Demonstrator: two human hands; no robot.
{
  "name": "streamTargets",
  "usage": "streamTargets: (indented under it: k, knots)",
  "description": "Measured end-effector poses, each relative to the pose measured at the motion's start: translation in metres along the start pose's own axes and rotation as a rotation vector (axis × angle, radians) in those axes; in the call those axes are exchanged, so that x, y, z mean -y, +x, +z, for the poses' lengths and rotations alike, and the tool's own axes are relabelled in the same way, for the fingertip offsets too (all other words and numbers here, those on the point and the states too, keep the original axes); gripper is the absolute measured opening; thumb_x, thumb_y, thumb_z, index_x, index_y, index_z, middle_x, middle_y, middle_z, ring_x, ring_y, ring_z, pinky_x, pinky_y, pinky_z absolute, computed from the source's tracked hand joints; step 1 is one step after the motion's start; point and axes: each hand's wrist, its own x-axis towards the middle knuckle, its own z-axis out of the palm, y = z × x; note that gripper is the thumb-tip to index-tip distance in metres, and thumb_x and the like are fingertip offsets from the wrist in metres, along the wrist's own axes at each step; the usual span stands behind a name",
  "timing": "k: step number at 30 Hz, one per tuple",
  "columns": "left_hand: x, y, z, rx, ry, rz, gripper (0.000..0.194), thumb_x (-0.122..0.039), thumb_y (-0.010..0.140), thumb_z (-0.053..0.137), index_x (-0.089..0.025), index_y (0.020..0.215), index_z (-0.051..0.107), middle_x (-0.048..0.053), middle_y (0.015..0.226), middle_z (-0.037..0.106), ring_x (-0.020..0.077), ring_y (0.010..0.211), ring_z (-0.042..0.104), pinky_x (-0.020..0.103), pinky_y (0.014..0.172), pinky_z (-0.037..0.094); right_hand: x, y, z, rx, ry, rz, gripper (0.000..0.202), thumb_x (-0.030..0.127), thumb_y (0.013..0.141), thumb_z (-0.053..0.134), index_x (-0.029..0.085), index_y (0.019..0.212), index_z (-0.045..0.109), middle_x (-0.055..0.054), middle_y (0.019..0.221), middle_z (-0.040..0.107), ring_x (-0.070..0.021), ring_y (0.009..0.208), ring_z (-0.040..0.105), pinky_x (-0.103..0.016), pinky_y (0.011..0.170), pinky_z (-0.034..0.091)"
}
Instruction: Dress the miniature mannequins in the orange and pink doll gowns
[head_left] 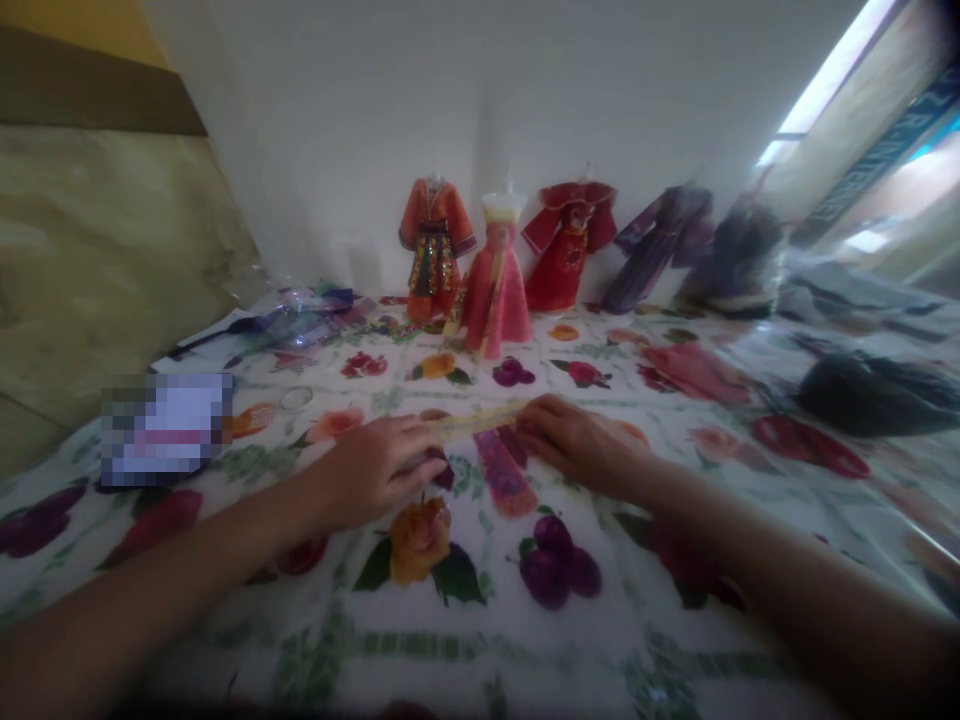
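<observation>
And here we are over the floral tablecloth [427,685], both hands at work in the middle! The left hand [379,465] reaches in from the left, palm down, fingers nearly straight and close together, tips at the left end of a yellow strip [480,422]; whether it grips or only presses, I cannot tell. Across on the right, the right hand [570,440] has its fingers curled in, closed over the strip's other end. So the strip runs between the two, and just on its near side lies a patterned pink-purple piece [506,475], its far end meeting the strip!

Out on the left, a phone [165,430] with a lit, blurred-out screen, and a ring [296,400] to its right. Along the far side stand the small dresses: orange [437,240], pink [514,290], red [559,265], purple [660,245], while a dark bundle [874,392] sits far right
</observation>
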Motion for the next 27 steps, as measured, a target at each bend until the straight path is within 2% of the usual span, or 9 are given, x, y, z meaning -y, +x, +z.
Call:
streamTargets:
  k: [2,5,7,10,13,18,21,24,27]
  knots:
    - [0.007,-0.004,-0.006,-0.040,-0.122,-0.081,0.026,-0.034,0.099,0.045,-0.021,0.104,0.067,0.005,0.107,0.070,0.0199,0.099,0.065,0.033,0.084,0.051,-0.001,0.000,0.000,0.028,-0.014,0.009,0.035,0.037,0.103,0.035,0.017,0.110,0.062,-0.011,0.112,0.060,-0.0199,0.088,0.065,-0.034,0.074,0.054]
    - [0.006,-0.007,-0.007,-0.123,-0.118,-0.173,0.027,-0.035,0.099,0.045,-0.020,0.101,0.067,0.004,0.098,0.070,0.0181,0.088,0.066,0.031,0.077,0.051,-0.002,0.001,0.001,0.026,-0.004,0.006,0.035,0.038,0.102,0.035,0.017,0.108,0.063,-0.012,0.111,0.060,-0.0204,0.085,0.065,-0.035,0.072,0.054]
    - [-0.003,-0.006,-0.002,-0.121,-0.053,-0.079,0.024,-0.031,0.098,0.045,-0.019,0.104,0.065,0.006,0.100,0.069,0.0193,0.091,0.065,0.032,0.079,0.052,-0.003,0.001,0.002,0.008,0.016,-0.010,0.032,0.037,0.102,0.036,0.019,0.108,0.062,-0.012,0.112,0.061,-0.0207,0.086,0.065,-0.036,0.074,0.054]
    - [-0.023,0.001,0.012,-0.036,0.050,0.133,0.023,-0.026,0.098,0.045,-0.017,0.106,0.064,0.009,0.105,0.067,0.0226,0.099,0.063,0.036,0.086,0.052,-0.001,-0.001,-0.001,-0.029,0.016,-0.015,0.030,0.036,0.102,0.037,0.019,0.112,0.060,-0.012,0.115,0.061,-0.0208,0.088,0.065,-0.036,0.075,0.054]
    - [-0.032,0.010,0.022,0.000,0.110,0.219,0.023,-0.024,0.097,0.044,-0.015,0.104,0.064,0.012,0.105,0.066,0.0244,0.096,0.062,0.039,0.085,0.052,0.001,-0.006,-0.007,-0.080,-0.001,0.002,0.029,0.036,0.102,0.038,0.019,0.114,0.058,-0.011,0.115,0.061,-0.0212,0.089,0.065,-0.035,0.075,0.054]
    - [-0.016,0.016,0.016,-0.061,-0.016,0.123,0.023,-0.021,0.099,0.041,-0.017,0.111,0.060,0.009,0.107,0.066,0.0221,0.101,0.062,0.035,0.085,0.051,0.004,-0.012,-0.013,-0.125,0.055,-0.051,0.026,0.032,0.101,0.040,0.018,0.114,0.059,-0.011,0.112,0.063,-0.0218,0.095,0.065,-0.036,0.083,0.053]
    - [-0.008,0.014,0.010,-0.103,-0.099,0.058,0.024,-0.019,0.099,0.041,-0.018,0.113,0.059,0.008,0.109,0.066,0.0196,0.101,0.063,0.032,0.085,0.051,0.008,-0.012,-0.012,-0.143,0.093,-0.075,0.026,0.030,0.101,0.040,0.017,0.113,0.060,-0.011,0.112,0.063,-0.0211,0.092,0.065,-0.035,0.079,0.052]
    - [-0.007,0.013,0.009,-0.088,-0.097,0.055,0.024,-0.018,0.098,0.039,-0.018,0.113,0.059,0.008,0.109,0.066,0.0196,0.102,0.064,0.032,0.084,0.051,0.015,-0.012,-0.011,-0.149,0.159,-0.135,0.026,0.027,0.101,0.039,0.018,0.111,0.061,-0.011,0.109,0.064,-0.0197,0.090,0.065,-0.033,0.076,0.053]
    - [-0.008,0.015,0.013,-0.094,-0.075,0.065,0.026,-0.015,0.097,0.039,-0.017,0.114,0.059,0.008,0.105,0.066,0.0194,0.100,0.064,0.032,0.083,0.052,0.024,-0.014,-0.012,-0.120,0.205,-0.176,0.029,0.025,0.100,0.042,0.020,0.121,0.060,-0.011,0.116,0.063,-0.0204,0.099,0.064,-0.034,0.083,0.054]
